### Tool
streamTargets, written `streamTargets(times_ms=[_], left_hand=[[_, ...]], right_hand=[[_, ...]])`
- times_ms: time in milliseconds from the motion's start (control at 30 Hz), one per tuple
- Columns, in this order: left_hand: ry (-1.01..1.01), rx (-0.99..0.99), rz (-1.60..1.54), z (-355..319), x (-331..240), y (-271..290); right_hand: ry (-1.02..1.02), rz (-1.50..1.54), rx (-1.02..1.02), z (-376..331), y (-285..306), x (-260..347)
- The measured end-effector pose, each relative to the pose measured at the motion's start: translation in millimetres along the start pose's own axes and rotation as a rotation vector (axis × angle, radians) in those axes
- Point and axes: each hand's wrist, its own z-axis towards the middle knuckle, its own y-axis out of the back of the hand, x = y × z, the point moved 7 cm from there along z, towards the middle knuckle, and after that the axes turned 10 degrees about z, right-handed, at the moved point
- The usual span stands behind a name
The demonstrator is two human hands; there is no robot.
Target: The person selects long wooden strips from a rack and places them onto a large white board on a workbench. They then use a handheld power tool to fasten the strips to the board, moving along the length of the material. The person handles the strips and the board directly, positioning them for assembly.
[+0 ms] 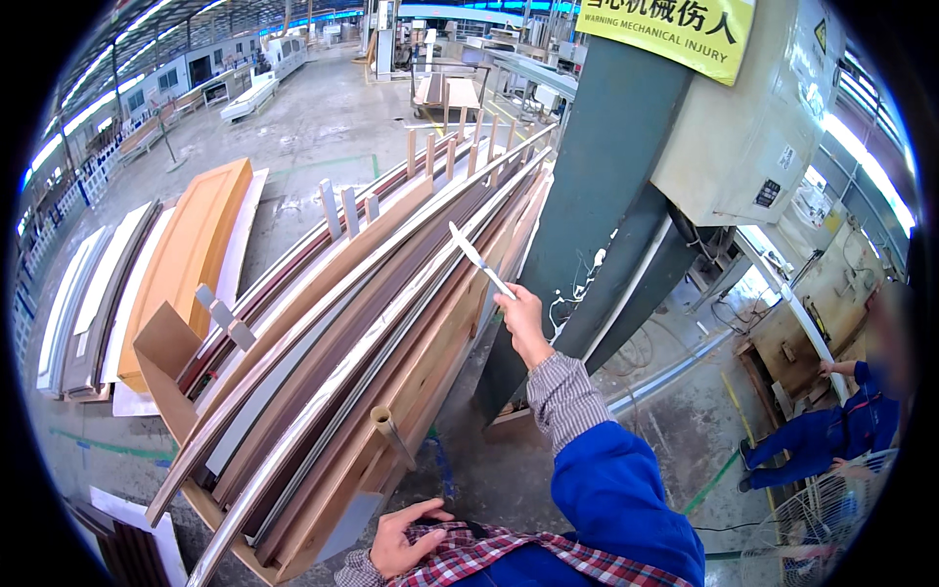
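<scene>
My right hand [524, 318] is closed round the handle of a slim tool with a white blade [468, 245]; whether it is a brush or a scraper I cannot tell. The blade points away to the upper left, over long profile strips [337, 377] in brown, white and grey. These strips lie lengthwise in a wooden rack [391, 430] with upright pegs. Low in the picture, my left hand [401, 543] rests by my red checked cloth with its fingers apart, holding nothing. A short cardboard tube [383, 421] stands at the rack's near side.
Right of the rack rises a dark green post [597, 186] with white smears, beside a pale machine housing [753, 127]. Orange and white panels [186, 274] lie on the left. At the right, a person in blue [831, 421] is near a wire fan guard [817, 528].
</scene>
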Motion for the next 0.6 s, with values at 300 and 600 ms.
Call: streamTargets(times_ms=[300, 600], left_hand=[[0.051, -0.068, -0.056, 5.1, 9.9, 25.1], [0.103, -0.04, -0.027, 15.5, 11.2, 36.0]], right_hand=[[0.277, -0.737, -0.066, 35.7, -20.3, 27.5], [0.377, -0.8, -0.063, 60.2, -9.6, -15.7]])
